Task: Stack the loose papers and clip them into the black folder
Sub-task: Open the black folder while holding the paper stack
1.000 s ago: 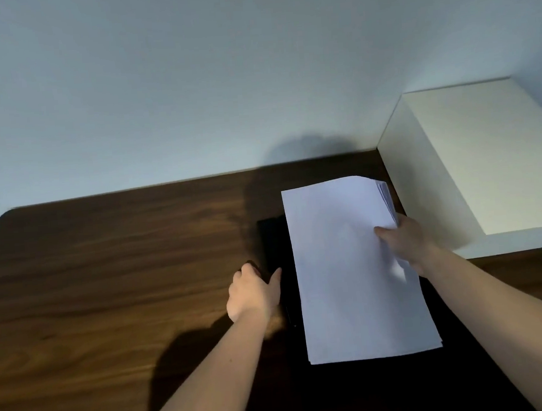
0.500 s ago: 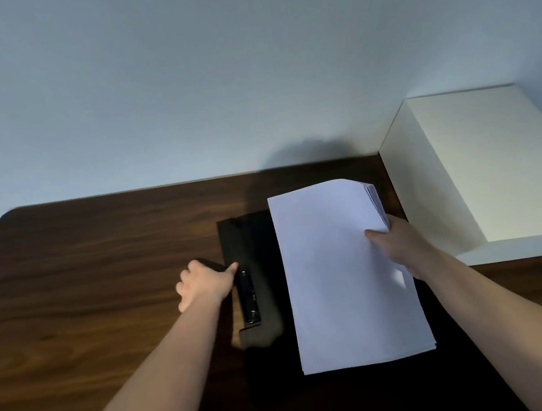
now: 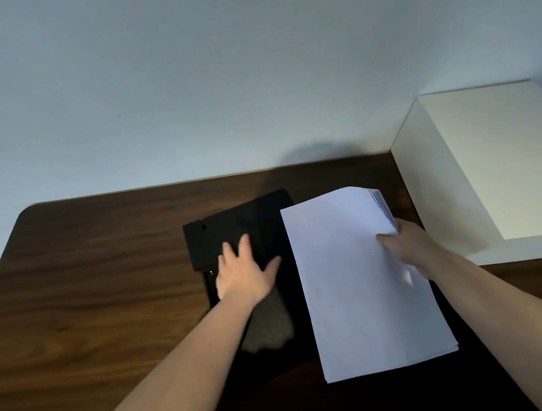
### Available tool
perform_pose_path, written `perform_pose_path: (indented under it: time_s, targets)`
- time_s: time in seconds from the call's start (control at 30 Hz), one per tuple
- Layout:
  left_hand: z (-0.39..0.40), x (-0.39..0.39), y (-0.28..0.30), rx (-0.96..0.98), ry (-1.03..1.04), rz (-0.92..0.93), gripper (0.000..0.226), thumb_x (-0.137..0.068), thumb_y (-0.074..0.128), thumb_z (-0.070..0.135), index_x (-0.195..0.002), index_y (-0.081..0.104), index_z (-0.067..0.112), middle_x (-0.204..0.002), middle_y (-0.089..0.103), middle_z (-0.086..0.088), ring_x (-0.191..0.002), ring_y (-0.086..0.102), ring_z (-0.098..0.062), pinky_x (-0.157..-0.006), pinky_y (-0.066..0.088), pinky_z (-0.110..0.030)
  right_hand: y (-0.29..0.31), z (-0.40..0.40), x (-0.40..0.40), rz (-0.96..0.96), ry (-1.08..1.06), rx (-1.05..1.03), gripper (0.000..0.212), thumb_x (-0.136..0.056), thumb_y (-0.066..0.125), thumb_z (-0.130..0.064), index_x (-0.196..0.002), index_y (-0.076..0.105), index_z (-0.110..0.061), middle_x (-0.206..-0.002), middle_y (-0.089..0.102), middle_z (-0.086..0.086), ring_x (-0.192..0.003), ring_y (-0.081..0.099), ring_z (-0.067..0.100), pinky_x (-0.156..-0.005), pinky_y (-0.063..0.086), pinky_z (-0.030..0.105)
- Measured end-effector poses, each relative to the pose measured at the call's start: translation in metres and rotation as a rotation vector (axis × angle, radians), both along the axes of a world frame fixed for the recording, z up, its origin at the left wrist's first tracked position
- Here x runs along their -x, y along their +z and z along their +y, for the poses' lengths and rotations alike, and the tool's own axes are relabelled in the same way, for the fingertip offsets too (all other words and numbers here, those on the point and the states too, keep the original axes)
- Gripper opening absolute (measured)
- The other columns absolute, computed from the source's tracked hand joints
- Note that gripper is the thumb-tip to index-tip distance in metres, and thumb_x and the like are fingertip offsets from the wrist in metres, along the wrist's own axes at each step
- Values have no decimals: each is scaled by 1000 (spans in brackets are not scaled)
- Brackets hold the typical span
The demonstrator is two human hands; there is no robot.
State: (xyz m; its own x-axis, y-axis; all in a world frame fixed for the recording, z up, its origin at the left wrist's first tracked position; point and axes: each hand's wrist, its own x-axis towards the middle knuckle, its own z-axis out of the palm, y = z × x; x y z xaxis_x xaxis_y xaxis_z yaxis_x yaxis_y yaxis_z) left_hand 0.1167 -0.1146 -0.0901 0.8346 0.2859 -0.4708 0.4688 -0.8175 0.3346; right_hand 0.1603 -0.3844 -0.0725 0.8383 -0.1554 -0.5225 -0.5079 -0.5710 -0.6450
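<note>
Two hands: both are seen reaching over a dark wooden table.
Left hand: laid flat on the black folder, fingers spread apart, nothing gripped.
Right hand: clamped on the right edge of the paper stack, thumb on top.
Paper stack: held over the folder's right part, its sheets fanned slightly at the far corner.
White box: placed at the table's far right, against the wall.

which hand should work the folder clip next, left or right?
Left, probably. The left hand lies open and flat on the black folder, with nothing held and what looks like the clip beside it. The right hand is busy pinching the stack of white papers by its right edge.
</note>
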Motion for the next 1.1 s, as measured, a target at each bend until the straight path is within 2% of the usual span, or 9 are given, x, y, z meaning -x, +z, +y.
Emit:
perform_pose_path:
  time_s: [0.1,0.27,0.37,0.43,0.57,0.67,0.77,0.93,1.1]
  targets:
    - [-13,16,-16,-131,-303,192,108,-67,42,85,-149,-12,39,-160,-20,-14,-145,-19,-42,-117,2,-59,0,0,-3,-3,11,1,42,-91,52,-14,-132,48,-7,-123,58,18,-96,49,27,-83,40,33]
    - [18,37,-21,-241,-596,223,123,-36,15,95,-141,-26,44,-152,-37,-9,-142,-29,-39,-118,-4,-57,-1,-13,-4,9,-64,-7,41,-90,55,-17,-129,50,-9,-121,59,17,-110,55,37,-91,44,40]
    - [38,46,-18,-233,-668,215,123,-40,26,94,-143,-22,45,-153,-37,-7,-139,-34,-32,-118,-5,-55,-3,-20,-1,17,-97,-30,28,-87,56,-13,-116,59,-10,-115,64,20,-104,60,38,-93,47,44]
    - [47,52,-16,-227,-688,206,120,-54,46,89,-145,-18,44,-151,-38,-4,-135,-36,-24,-118,-6,-55,-4,-23,1,22,-90,-44,22,-86,56,-12,-108,60,-12,-112,65,21,-103,61,38,-92,48,44]
    - [62,57,-7,-203,-697,248,110,-69,63,67,-147,-10,43,-155,-32,0,-144,-27,-20,-117,-5,-55,-2,-26,3,31,-73,-55,30,-87,56,-9,-117,58,-6,-113,64,22,-104,60,39,-93,47,45]
    - [66,54,0,-156,-588,240,92,-78,60,59,-149,3,45,-160,-22,2,-148,-18,-19,-120,-2,-53,0,-26,5,30,-86,-35,25,-88,55,-8,-112,59,-5,-111,64,24,-103,60,40,-87,47,41]
    - [47,51,1,-102,-395,146,78,-85,52,54,-151,15,33,-163,-8,-2,-150,-9,-23,-120,6,-54,-1,-23,5,15,-95,-16,19,-87,55,-8,-105,61,-6,-107,65,24,-101,61,40,-81,45,36]
    - [-10,50,-5,-93,-225,229,95,-80,50,63,-151,-6,33,-161,-17,-8,-146,-16,-41,-110,12,-69,-7,-15,12,28,-53,23,37,-88,56,-13,-124,55,-4,-104,59,15,-96,56,33,-86,44,38]
    - [-27,39,-3,-124,-161,286,103,-77,54,59,-150,-11,26,-160,-17,-17,-144,-12,-50,-110,21,-67,-8,-8,16,45,-94,-39,39,-88,56,-12,-126,53,-5,-110,59,14,-95,53,30,-91,45,42]
